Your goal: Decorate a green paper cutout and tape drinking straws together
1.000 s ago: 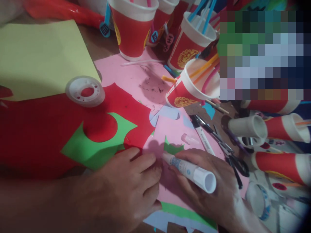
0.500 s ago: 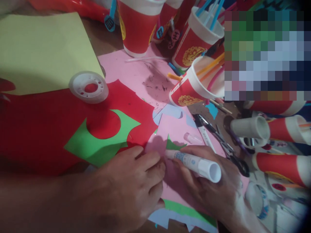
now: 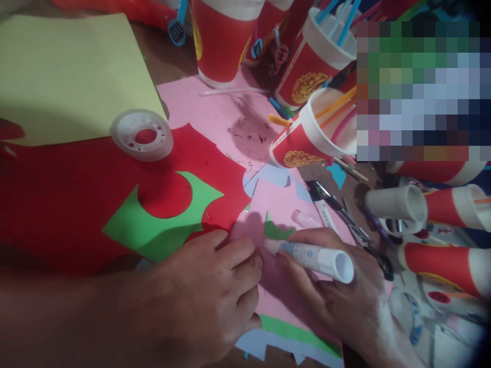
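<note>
My right hand [image 3: 337, 291] grips a white glue stick [image 3: 314, 259], its bare tip pointing left towards my other hand. My left hand [image 3: 218, 286] is closed over the pink paper [image 3: 284, 299], fingers curled with their tips together. What those fingertips pinch, if anything, is hidden or too small to make out. A clear cap [image 3: 306, 219] lies on the pink paper just above my right hand, close to a green paper scrap [image 3: 276, 228]. Left of my left hand, a green sheet with curved cutouts [image 3: 164, 225] rests on red paper [image 3: 76, 199].
A tape roll [image 3: 141, 135] sits where red paper meets a yellow sheet [image 3: 76, 76]. Red-and-white paper cups [image 3: 230, 46] stand at the back, and one tilted cup [image 3: 297, 135] holds straws. Scissors [image 3: 378, 258] and a cutter knife [image 3: 326, 194] lie right of the pink paper.
The glue stick's tip is slightly farther from my left fingertips. Both hands otherwise keep their places, and the whole view has shifted a little.
</note>
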